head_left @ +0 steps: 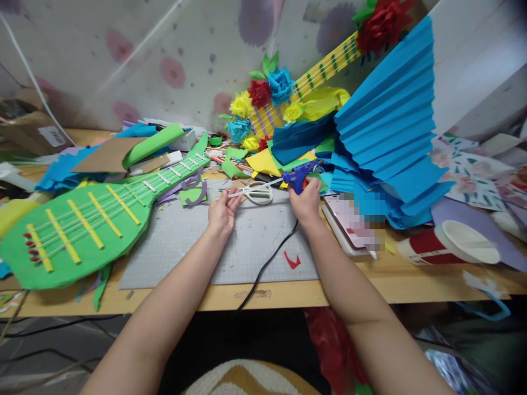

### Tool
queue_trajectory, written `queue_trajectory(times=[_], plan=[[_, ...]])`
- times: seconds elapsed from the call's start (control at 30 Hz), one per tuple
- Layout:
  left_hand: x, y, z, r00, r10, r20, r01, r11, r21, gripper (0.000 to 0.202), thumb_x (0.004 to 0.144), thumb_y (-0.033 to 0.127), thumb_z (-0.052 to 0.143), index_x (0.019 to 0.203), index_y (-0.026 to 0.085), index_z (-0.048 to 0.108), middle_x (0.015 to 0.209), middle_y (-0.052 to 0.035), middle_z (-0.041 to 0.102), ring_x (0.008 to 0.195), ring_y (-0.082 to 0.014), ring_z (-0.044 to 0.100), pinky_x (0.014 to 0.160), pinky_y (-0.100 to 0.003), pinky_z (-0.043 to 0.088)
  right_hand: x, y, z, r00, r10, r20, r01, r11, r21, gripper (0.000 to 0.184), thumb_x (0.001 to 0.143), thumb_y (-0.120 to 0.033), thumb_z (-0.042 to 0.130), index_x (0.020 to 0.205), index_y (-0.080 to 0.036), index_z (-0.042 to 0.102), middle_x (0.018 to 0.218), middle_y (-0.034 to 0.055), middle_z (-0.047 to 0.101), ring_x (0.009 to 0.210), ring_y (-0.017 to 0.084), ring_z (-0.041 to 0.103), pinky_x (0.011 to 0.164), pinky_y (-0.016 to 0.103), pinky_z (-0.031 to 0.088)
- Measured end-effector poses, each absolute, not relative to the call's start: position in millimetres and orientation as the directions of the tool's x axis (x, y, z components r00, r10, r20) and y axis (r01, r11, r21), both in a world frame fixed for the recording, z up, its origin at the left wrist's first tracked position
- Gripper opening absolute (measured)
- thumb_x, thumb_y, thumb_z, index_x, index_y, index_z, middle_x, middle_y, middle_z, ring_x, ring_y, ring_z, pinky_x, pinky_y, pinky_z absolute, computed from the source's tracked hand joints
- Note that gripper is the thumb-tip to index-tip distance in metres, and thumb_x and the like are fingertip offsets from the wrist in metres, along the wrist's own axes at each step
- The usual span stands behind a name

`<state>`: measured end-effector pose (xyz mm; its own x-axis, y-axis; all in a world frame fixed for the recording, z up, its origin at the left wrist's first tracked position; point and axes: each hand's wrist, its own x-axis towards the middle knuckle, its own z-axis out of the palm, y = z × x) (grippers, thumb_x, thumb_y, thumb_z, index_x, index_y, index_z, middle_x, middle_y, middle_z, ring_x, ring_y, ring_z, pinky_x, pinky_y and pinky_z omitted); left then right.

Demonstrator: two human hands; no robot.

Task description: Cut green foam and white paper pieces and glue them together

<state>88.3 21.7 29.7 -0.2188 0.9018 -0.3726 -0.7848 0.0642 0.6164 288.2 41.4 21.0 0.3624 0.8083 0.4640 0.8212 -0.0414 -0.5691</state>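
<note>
My right hand is closed round the handle of a blue hot glue gun, its black cord running down over the table edge. Between the fingertips of my left hand is pinched a thin white stick. Its far end meets the left end of the glue gun; whether it enters the gun or only touches it I cannot tell. White-handled scissors lie just behind the stick, on the grey cutting mat.
A green paper guitar lies at left. Behind stands a yellow one with paper roses. Pleated blue paper rises at right, above a phone and a tipped paper cup. A red scrap lies on the mat.
</note>
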Motion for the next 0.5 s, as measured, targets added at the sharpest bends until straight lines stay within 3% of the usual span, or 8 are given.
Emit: queue_trajectory(times=[0.2,0.5], plan=[[90.1,21.8,27.1,-0.116,0.934,-0.337,-0.85,0.082,0.521,0.019,0.087,0.009,0.039,0.077,0.011,0.054,0.101,-0.0136,0.066,0.106,-0.0189,0.059,0.088,-0.029,0.051,293.4,43.6,21.4,0.353,0.788,0.504,0.837,-0.026,-0.546,0.038,0.073,-0.028,0.051,0.105,-0.014,0.038,0.109,0.0172,0.044,0.106,0.028,0.044,0.089,0.046,0.038],[91.8,21.1,28.7,0.0,0.951,-0.308,-0.87,0.152,0.47,0.021,0.081,-0.003,0.036,0.082,0.012,0.05,0.111,-0.0144,0.062,0.11,-0.0197,0.056,0.087,-0.031,0.052,298.5,42.6,27.6,0.348,0.797,0.494,0.84,-0.032,-0.541,0.041,0.072,-0.026,0.05,0.108,-0.013,0.037,0.111,0.0184,0.042,0.114,0.03,0.038,0.09,0.047,0.037]])
